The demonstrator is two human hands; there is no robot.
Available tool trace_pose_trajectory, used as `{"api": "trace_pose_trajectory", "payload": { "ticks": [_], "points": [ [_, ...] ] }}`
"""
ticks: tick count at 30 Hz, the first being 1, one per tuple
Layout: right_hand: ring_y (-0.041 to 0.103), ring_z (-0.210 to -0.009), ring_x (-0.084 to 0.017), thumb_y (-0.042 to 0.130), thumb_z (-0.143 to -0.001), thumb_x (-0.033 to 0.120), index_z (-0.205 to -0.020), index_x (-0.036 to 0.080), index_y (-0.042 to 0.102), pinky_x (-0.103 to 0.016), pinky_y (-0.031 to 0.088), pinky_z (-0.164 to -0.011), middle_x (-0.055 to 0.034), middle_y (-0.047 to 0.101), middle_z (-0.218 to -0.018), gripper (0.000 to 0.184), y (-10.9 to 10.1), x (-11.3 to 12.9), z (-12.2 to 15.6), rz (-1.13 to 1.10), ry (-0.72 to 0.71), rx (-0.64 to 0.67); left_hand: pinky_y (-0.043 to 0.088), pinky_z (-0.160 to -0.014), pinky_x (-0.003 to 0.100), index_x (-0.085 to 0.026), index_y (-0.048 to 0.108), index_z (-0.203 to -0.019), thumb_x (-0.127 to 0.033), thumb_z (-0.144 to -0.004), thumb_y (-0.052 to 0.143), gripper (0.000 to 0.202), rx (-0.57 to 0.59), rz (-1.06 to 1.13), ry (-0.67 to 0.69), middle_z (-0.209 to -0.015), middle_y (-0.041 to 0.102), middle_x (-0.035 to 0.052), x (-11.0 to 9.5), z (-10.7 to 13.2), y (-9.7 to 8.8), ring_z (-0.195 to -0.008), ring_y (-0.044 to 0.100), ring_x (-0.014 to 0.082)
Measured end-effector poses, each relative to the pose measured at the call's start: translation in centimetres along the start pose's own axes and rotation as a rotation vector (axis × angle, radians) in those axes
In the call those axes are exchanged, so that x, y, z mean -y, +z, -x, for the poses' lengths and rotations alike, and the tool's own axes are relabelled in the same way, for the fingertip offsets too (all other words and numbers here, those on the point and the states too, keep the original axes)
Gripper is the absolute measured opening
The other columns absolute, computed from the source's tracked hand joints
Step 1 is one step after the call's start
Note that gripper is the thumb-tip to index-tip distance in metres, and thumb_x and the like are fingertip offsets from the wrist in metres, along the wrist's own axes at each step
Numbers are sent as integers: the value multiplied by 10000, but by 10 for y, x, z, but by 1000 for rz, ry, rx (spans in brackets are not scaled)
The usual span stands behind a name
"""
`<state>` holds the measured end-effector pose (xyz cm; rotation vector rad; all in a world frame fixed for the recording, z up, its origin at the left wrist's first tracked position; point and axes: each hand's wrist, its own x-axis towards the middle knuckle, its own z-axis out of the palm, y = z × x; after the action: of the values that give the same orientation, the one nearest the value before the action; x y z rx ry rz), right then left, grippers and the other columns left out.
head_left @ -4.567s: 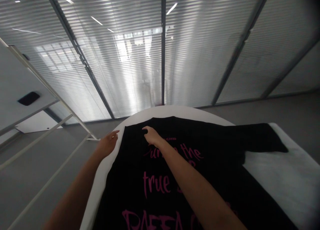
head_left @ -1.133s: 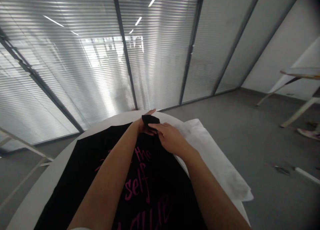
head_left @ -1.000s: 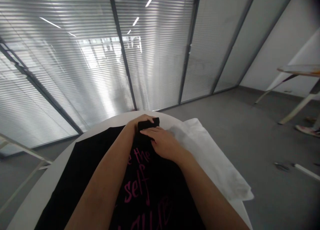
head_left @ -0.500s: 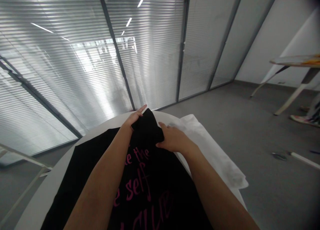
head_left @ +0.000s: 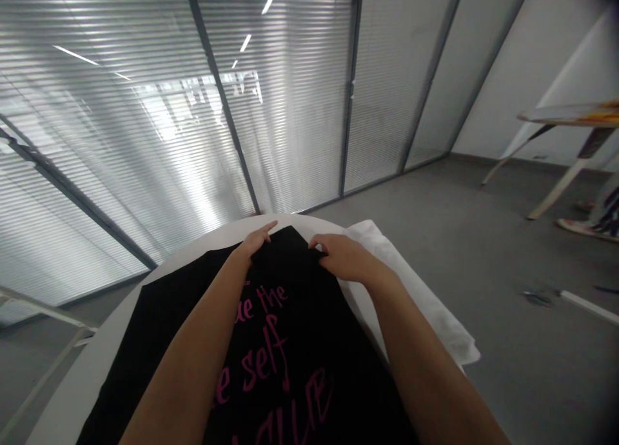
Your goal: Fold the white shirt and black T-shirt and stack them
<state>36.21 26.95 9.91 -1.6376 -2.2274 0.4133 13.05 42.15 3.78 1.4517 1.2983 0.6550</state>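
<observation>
Black shirt (head_left: 319,329) lies spread flat, front up, on a white board (head_left: 225,234) with a rounded far end. Pink lettering (head_left: 264,361) runs over it, "the" and "self" readable, other words cut off by the left forearm or the bottom edge.

Left hand (head_left: 256,242) is at the shirt's far edge, index finger stretched out past the cloth over the board, other fingers curled in; cannot tell if they pinch any fabric. Right hand (head_left: 341,255) is at the far right corner, thumb and fingertips closed on the shirt's edge there. Hands are apart, a dark band of shirt between them, its top corner pointing away. Both forearms come in from the bottom, left one crossing over the shirt, right one along its right side.

White cloth (head_left: 372,235) lies on the board's right side, beyond the right arm, partly behind it.

Ahead: glass wall with blinds (head_left: 300,109), dark uprights, light strips reflected. Grey floor (head_left: 464,238) at right, with a small dark item (head_left: 536,298), too blurred to name, near a white bar (head_left: 587,305). Far right: table (head_left: 541,119) on slanted legs, something orange (head_left: 602,113) on top, another person's shoe (head_left: 575,226) below. Pale rail (head_left: 48,313) at left, beside the board
</observation>
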Motion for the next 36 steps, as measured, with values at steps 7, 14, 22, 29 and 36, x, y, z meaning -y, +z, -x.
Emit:
{"api": "trace_pose_trajectory", "payload": {
  "ticks": [7, 14, 22, 29, 36],
  "points": [
    [597, -895, -195, 509, -704, 7, -1031, 208, 614, -275, 400, -759, -45, 662, -970, 398, 6, 6, 9, 50, -75, 177, 515, -610, 236, -187, 587, -1315, -127, -759, 569, 560, 48, -262, -27, -1094, 710, 91, 18, 8, 11, -757, 661, 166],
    [560, -1030, -241, 585, -769, 85, -1116, 232, 600, -308, 413, -816, -104, 579, -1153, 377, 32, 29, -2, 188, -42, 138, 523, -542, 292, -188, 652, -1090, -427, -738, 698, 428, 19, -374, -263, -966, 706, 103, 13, 32, -6, -774, 673, 252],
    [635, -871, -211, 522, -918, 440, -959, 214, 700, -289, 434, -749, -55, 710, -969, 291, 29, 16, -9, 22, -131, 304, 551, -784, 325, -231, 667, -1172, -299, -792, 637, 387, 45, -321, -79, -1115, 715, 70, 33, 49, -21, -949, 687, 235],
    [626, -974, -216, 574, -733, 41, -1021, 194, 723, -266, 442, -808, -83, 683, -1083, 359, 30, 24, 2, 100, -92, 387, 442, -973, 356, -193, 671, -1176, -325, -876, 548, 350, -171, -775, 97, -1194, 678, 98, 54, 51, -10, -1112, 611, 254],
    [586, -919, -225, 501, -722, -6, -882, 173, 678, -289, 421, -760, -119, 645, -1018, 298, 5, 33, 16, 180, -37, 269, 391, -988, 448, -223, 596, -1305, -342, -925, 440, 428, -285, -987, 195, -1222, 589, 137, 54, 62, 35, -1183, 489, 310]
  ]
}}
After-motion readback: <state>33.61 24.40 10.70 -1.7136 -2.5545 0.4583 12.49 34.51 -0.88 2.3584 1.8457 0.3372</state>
